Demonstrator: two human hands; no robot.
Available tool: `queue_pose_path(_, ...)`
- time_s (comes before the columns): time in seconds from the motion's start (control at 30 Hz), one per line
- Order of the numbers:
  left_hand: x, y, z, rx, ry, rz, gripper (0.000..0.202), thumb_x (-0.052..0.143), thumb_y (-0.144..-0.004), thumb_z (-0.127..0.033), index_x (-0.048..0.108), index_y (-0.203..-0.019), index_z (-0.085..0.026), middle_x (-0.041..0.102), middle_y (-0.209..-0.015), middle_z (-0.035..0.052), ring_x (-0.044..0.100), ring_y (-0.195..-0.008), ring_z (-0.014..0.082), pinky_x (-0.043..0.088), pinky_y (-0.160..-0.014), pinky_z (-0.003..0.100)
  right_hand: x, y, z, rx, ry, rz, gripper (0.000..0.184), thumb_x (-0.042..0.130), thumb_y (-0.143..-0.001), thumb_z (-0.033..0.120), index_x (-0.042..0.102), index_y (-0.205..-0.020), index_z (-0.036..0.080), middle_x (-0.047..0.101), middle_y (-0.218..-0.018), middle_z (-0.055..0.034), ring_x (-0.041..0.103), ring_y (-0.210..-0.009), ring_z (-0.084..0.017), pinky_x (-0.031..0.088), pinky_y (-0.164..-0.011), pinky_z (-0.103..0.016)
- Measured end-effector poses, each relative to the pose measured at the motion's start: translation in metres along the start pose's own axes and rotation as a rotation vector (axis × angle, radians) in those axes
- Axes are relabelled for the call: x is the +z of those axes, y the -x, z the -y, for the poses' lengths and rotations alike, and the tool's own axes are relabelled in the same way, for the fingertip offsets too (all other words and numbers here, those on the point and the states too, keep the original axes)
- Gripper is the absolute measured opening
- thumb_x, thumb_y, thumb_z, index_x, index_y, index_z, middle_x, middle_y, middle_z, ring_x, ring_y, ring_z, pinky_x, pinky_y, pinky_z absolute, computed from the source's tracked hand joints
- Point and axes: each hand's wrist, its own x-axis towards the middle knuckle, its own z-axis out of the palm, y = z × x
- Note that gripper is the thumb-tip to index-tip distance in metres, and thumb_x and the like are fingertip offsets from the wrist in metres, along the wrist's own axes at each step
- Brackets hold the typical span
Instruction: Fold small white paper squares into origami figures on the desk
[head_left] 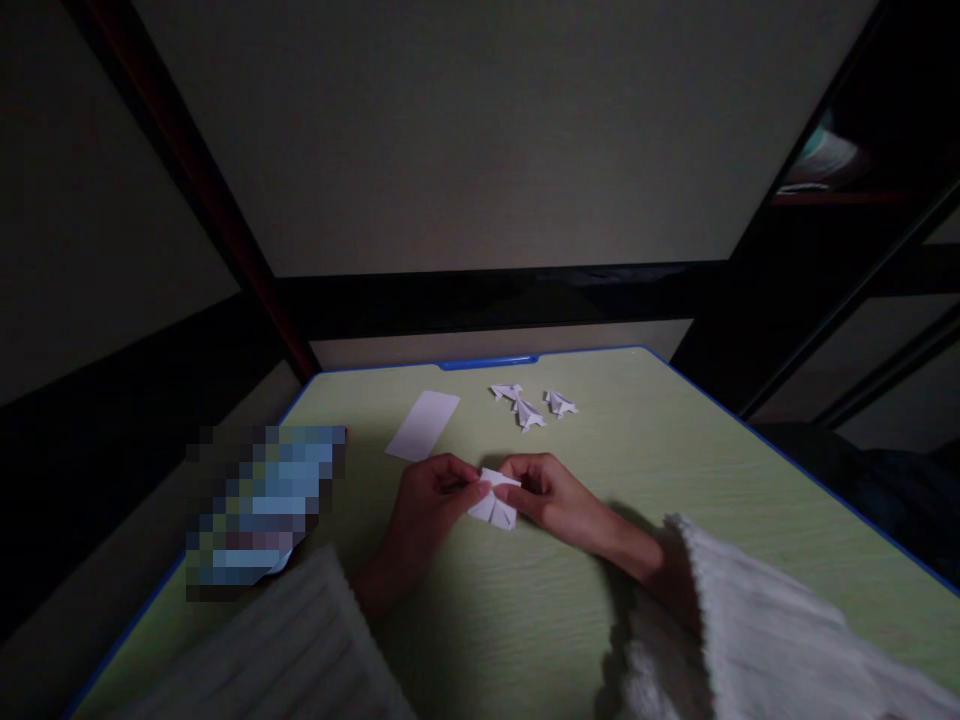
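Observation:
A small, partly folded white paper piece is pinched between both hands just above a pale green table. My left hand grips its left edge with thumb and fingers closed. My right hand holds the right edge, fingers curled on the paper. Both wrists come out of white knitted sleeves. Three finished folded paper figures lie in a cluster farther back on the table. A flat white paper strip lies to their left, behind my left hand.
The table has a blue rim and stands against a plain wall. A blurred-out bluish object lies at the table's left edge. Dark frame bars run along the left and right; the room is dim.

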Motion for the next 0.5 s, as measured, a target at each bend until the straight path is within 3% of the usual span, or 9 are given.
queue_pose_path(0.3,0.0002,-0.0007,-0.0002,0.013,0.022,-0.016,0.014,0.066,-0.048,-0.012,0.053,-0.05,-0.012,0.057,-0.047,-0.0043,0.051,-0.047,0.0068,0.037,-0.046,0.017,0.0002,-0.0003,0.0071,0.043,-0.061,0.024,0.025,0.059,-0.064,0.033,0.048,-0.057,0.012,0.041,-0.052,0.0041,0.034,-0.047,-0.006,0.026,-0.045,-0.02)
queue_pose_path(0.5,0.0018,-0.0018,-0.0004,0.018,0.085,0.037,0.033,0.069,-0.047,-0.011,0.049,-0.074,-0.014,0.055,-0.046,-0.0076,0.05,-0.045,0.0067,0.036,-0.045,0.016,0.0014,0.0003,0.0041,0.078,-0.011,-0.02,0.018,0.059,-0.062,0.024,0.047,-0.055,0.012,0.04,-0.049,0.0049,0.033,-0.045,-0.006,0.024,-0.042,-0.019)
